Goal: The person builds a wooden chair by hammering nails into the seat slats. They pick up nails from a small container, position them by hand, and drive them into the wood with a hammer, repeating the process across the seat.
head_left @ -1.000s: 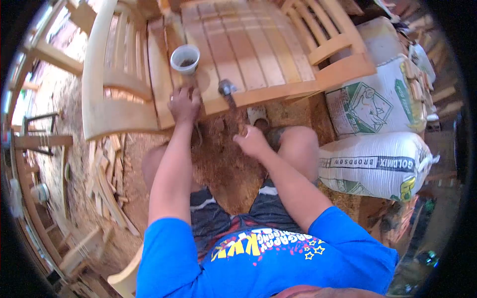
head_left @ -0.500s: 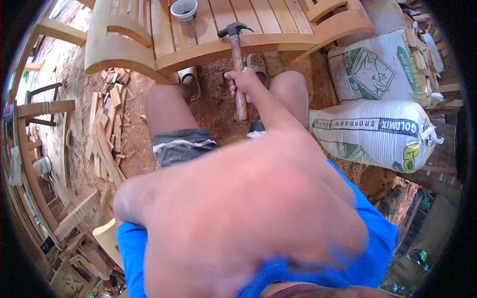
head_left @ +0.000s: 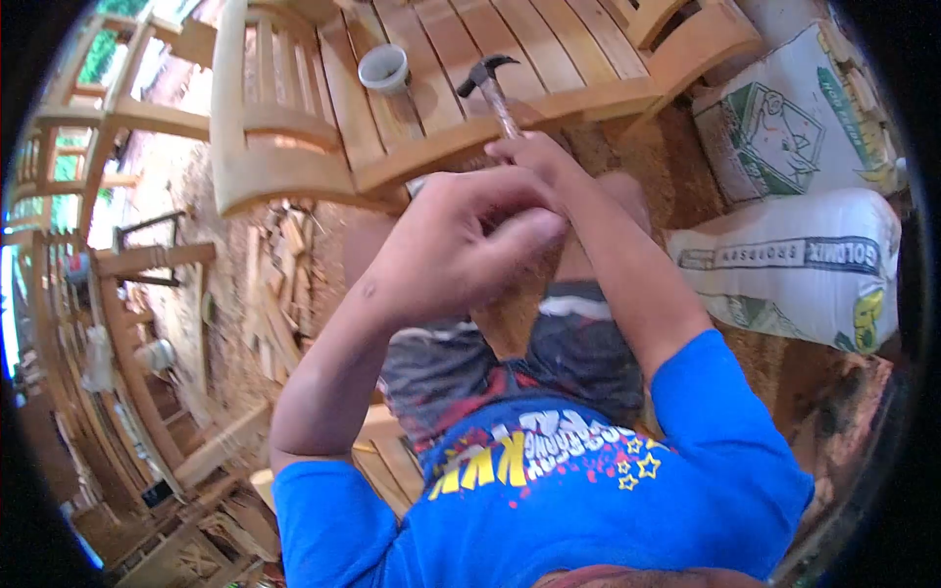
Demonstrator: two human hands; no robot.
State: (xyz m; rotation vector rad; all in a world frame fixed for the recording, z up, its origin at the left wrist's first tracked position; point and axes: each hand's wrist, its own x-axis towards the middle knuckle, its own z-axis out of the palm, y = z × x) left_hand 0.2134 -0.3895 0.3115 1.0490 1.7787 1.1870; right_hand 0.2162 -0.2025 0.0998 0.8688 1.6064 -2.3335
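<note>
My right hand (head_left: 537,155) is closed round the wooden handle of a claw hammer (head_left: 498,102). The hammer's black head is up, over the front edge of a slatted wooden bench (head_left: 529,44). My left hand (head_left: 461,240) is in front of my lap, close to my right forearm, its fingers curled in and the thumb against them. Whatever it holds, if anything, is hidden. A small white plastic tub (head_left: 383,69) stands on the slats to the left of the hammer.
Wood offcuts (head_left: 279,294) lie on the dirt floor at the left, beside wooden frames (head_left: 147,260). Two stuffed printed sacks, an upright one (head_left: 769,127) and a lying one (head_left: 784,260), are at my right. The bench's curved armrest (head_left: 279,162) juts toward me.
My left arm, blurred across the view close to the camera before, has come down and forward to my right forearm. The view has shifted and tilted. The hammer stays in my right hand.
</note>
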